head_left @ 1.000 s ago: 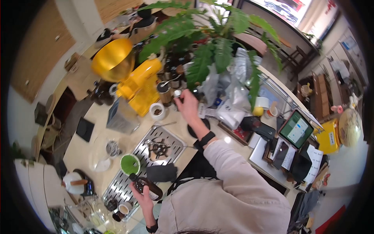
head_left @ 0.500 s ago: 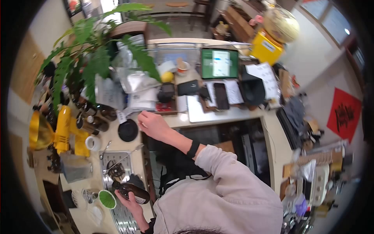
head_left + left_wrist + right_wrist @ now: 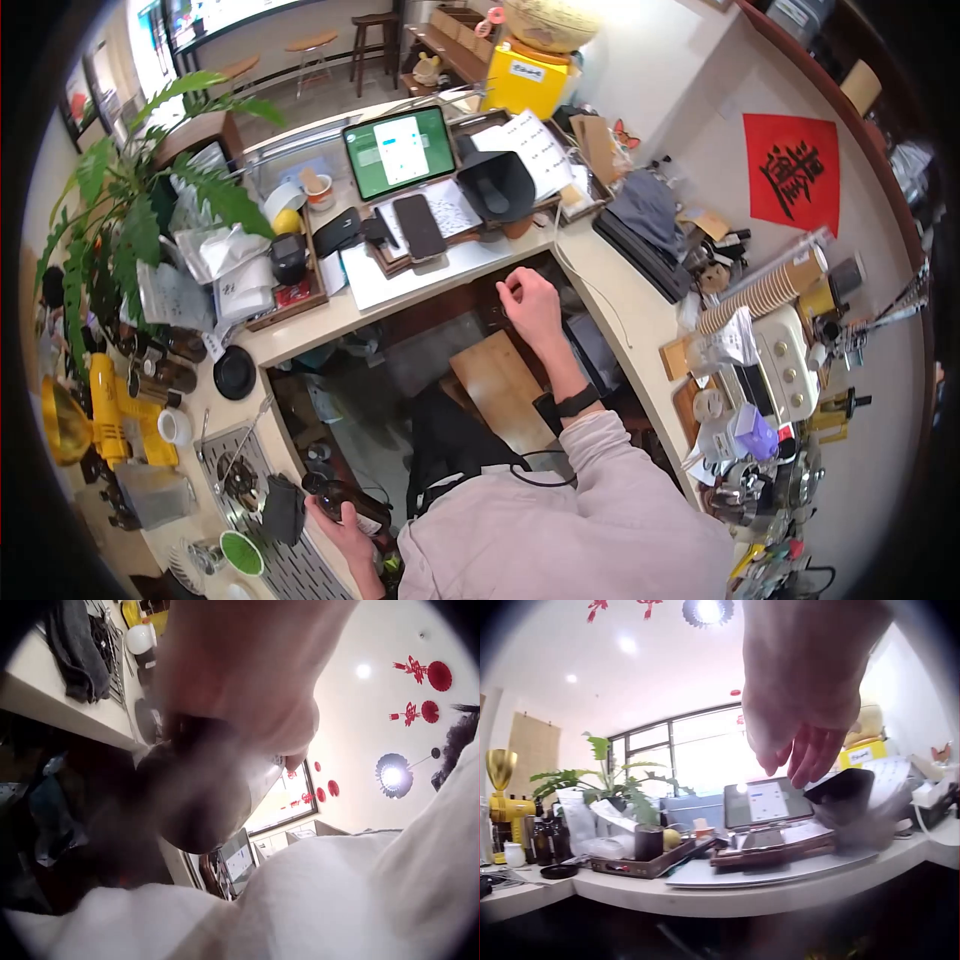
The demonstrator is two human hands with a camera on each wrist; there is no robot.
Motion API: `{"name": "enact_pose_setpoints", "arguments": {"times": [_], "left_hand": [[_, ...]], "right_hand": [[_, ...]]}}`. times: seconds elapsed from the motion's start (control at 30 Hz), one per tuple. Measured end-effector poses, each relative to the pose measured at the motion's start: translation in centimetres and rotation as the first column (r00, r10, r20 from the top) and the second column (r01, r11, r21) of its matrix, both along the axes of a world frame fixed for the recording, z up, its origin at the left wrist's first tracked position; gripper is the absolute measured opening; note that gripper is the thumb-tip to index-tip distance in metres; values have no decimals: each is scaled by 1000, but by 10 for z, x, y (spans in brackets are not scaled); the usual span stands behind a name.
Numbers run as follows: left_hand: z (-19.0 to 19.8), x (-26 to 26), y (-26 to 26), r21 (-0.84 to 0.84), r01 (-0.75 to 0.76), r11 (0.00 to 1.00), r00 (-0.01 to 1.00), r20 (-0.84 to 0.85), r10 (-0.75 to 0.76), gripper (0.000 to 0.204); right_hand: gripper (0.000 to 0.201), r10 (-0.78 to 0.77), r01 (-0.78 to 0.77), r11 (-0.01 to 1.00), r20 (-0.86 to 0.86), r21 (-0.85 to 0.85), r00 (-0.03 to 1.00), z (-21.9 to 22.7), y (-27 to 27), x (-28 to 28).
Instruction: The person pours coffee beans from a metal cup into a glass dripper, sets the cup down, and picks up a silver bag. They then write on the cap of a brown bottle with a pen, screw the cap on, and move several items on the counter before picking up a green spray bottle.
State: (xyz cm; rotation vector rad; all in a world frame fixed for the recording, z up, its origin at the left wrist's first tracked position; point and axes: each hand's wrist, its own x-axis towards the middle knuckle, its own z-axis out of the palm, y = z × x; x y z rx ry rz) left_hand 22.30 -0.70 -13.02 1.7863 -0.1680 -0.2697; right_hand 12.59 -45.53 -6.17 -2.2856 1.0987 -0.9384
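My left hand (image 3: 345, 537) holds a dark brown glass bottle (image 3: 348, 503) with a pale label, low in front of my body beside the drip tray. From the left wrist view the bottle (image 3: 196, 814) looks dark and blurred, its base toward the camera, the hand wrapped around its far part. My right hand (image 3: 532, 303) is in the air over the gap inside the counter, fingers loosely bent. In the right wrist view its fingers (image 3: 802, 754) hang down with nothing visible between them, overlapping the tablet (image 3: 769, 802) behind.
A slotted metal drip tray (image 3: 285, 560) bears a dark cloth (image 3: 283, 508); a green-lined cup (image 3: 242, 553) stands beside it. Ahead lie a phone (image 3: 419, 226), papers and a black scoop-shaped container (image 3: 497, 187). Stacked paper cups (image 3: 765, 290) and a cream-coloured machine (image 3: 787, 362) line the right counter.
My view has turned right. The right hand has swung away from the bottles beside the yellow grinder, across to the right. The left hand keeps the brown bottle and has shifted toward the counter's inner edge.
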Motion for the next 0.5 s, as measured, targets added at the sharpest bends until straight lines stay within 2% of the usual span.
{"name": "enact_pose_setpoints", "arguments": {"times": [0.07,0.2,0.23,0.3,0.37,0.5], "left_hand": [[8,4,-17,-29,49,998,999,-11,-49,66],[9,23,-43,-14,166,986,986,26,-165,60],[21,26,-54,-20,197,980,980,33,-196,59],[19,34,-68,-53,220,974,974,65,-216,59],[17,40,-73,-23,224,974,973,64,-222,59],[-2,41,-88,-107,145,984,989,26,-143,64]], "right_hand": [[19,-85,84,996,-67,-18,994,1,-10,-27],[19,-246,247,969,-87,-7,965,1,-32,-74],[19,-289,286,957,-116,-46,950,-3,-41,-87],[19,-372,364,928,-147,-78,917,-9,-60,-106],[19,-447,443,895,-168,-61,879,-12,-77,-124],[23,-578,561,815,-126,-147,806,-13,-125,-168]]}}
